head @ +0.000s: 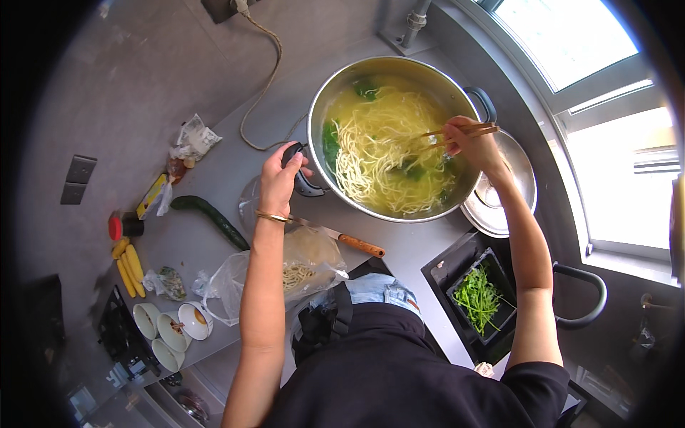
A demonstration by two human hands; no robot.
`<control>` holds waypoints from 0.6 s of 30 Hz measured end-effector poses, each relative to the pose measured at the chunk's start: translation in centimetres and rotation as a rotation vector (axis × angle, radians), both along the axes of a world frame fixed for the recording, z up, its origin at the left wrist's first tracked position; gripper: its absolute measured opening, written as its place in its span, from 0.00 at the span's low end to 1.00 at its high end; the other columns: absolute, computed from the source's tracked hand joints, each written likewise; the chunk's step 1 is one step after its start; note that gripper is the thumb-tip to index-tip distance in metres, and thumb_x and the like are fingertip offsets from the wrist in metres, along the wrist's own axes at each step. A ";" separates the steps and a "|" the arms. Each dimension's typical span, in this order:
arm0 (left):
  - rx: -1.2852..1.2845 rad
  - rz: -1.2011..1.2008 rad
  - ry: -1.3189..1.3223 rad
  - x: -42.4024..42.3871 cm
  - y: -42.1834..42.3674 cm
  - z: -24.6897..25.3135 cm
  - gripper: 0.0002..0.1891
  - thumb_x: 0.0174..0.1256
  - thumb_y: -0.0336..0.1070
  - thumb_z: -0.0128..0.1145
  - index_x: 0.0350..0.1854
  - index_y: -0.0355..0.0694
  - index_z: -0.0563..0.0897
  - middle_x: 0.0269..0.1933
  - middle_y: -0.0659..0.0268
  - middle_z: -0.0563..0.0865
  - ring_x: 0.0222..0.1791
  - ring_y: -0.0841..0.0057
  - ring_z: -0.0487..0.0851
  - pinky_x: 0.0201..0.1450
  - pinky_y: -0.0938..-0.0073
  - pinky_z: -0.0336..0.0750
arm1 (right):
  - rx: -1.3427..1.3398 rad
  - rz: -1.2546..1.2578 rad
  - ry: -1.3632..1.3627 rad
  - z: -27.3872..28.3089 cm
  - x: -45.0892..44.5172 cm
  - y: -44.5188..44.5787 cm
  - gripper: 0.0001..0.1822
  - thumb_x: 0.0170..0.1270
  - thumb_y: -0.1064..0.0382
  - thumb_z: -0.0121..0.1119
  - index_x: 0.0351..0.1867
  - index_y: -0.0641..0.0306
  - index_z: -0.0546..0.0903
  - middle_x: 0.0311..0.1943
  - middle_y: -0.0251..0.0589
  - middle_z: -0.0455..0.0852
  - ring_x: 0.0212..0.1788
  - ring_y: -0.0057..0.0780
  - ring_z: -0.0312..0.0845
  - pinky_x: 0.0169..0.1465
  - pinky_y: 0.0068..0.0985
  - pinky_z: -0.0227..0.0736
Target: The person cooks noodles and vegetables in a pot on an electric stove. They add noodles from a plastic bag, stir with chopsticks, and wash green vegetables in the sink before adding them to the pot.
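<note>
A large metal pot stands on the counter, filled with yellowish broth, noodles and green leaves. My left hand grips the pot's black left handle. In my right hand is a pair of wooden chopsticks; their tips reach into the pot among the noodles. Below my left hand, a knife with a wooden handle lies on the counter beside an open plastic bag that holds more noodles.
A metal lid lies right of the pot, partly behind my right arm. The black sink holds a tray of leafy greens. On the left are a cucumber, yellow corn cobs, several bowls and a red-lidded jar. A cord runs behind.
</note>
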State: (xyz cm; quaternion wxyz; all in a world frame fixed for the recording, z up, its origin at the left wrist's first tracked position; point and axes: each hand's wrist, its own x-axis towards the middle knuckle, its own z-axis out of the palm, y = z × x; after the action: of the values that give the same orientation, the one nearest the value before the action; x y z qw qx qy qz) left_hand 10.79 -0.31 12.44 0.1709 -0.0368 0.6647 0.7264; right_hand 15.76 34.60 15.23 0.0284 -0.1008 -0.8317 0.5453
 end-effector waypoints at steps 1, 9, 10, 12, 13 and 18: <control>-0.006 -0.005 0.003 -0.1 -0.1 -0.1 0.17 0.63 0.30 0.50 0.54 0.30 0.71 0.33 0.63 0.79 0.26 0.79 0.78 0.32 0.80 0.74 | 0.039 -0.025 0.019 0.7 -0.1 0.6 0.09 0.61 0.64 0.54 0.34 0.68 0.79 0.22 0.35 0.80 0.20 0.18 0.76 0.24 0.17 0.72; -0.003 0.000 0.001 -0.1 -0.1 -0.3 0.17 0.63 0.30 0.50 0.54 0.31 0.71 0.32 0.64 0.79 0.26 0.80 0.79 0.32 0.80 0.74 | -0.117 0.050 0.045 6.0 0.9 -4.7 0.09 0.61 0.63 0.53 0.34 0.68 0.79 0.24 0.35 0.81 0.23 0.17 0.77 0.26 0.16 0.71; -0.011 -0.001 0.001 -0.1 -0.1 -0.3 0.17 0.63 0.30 0.50 0.54 0.31 0.71 0.32 0.65 0.79 0.26 0.80 0.78 0.31 0.80 0.74 | -0.124 0.119 0.023 5.3 1.2 -6.4 0.09 0.62 0.63 0.53 0.35 0.67 0.79 0.24 0.36 0.81 0.24 0.18 0.77 0.27 0.17 0.71; -0.025 0.002 0.001 -0.1 -0.1 -0.2 0.17 0.64 0.30 0.50 0.54 0.31 0.71 0.32 0.66 0.79 0.27 0.81 0.78 0.31 0.80 0.75 | -0.110 0.239 -0.074 3.9 1.3 -9.2 0.09 0.62 0.63 0.52 0.37 0.67 0.79 0.25 0.36 0.82 0.26 0.20 0.78 0.29 0.19 0.72; -0.021 0.000 0.001 -0.1 -0.1 -0.2 0.17 0.64 0.30 0.50 0.54 0.31 0.72 0.32 0.66 0.79 0.27 0.81 0.78 0.31 0.80 0.75 | -0.091 0.290 -0.152 3.6 1.2 -10.0 0.09 0.62 0.63 0.52 0.37 0.67 0.79 0.25 0.36 0.82 0.26 0.20 0.78 0.30 0.20 0.72; 0.000 -0.002 0.003 0.0 0.0 -0.2 0.16 0.65 0.31 0.49 0.54 0.31 0.72 0.32 0.66 0.78 0.26 0.82 0.78 0.31 0.80 0.75 | -0.102 0.073 0.039 -0.2 -0.7 -5.4 0.07 0.61 0.67 0.54 0.36 0.69 0.79 0.23 0.36 0.81 0.24 0.18 0.76 0.27 0.19 0.72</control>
State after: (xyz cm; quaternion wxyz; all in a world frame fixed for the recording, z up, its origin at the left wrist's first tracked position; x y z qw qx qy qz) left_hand 10.74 -0.29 12.21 0.1703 -0.0350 0.6649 0.7264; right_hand 15.07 29.23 15.03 0.0193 -0.0611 -0.8053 0.5894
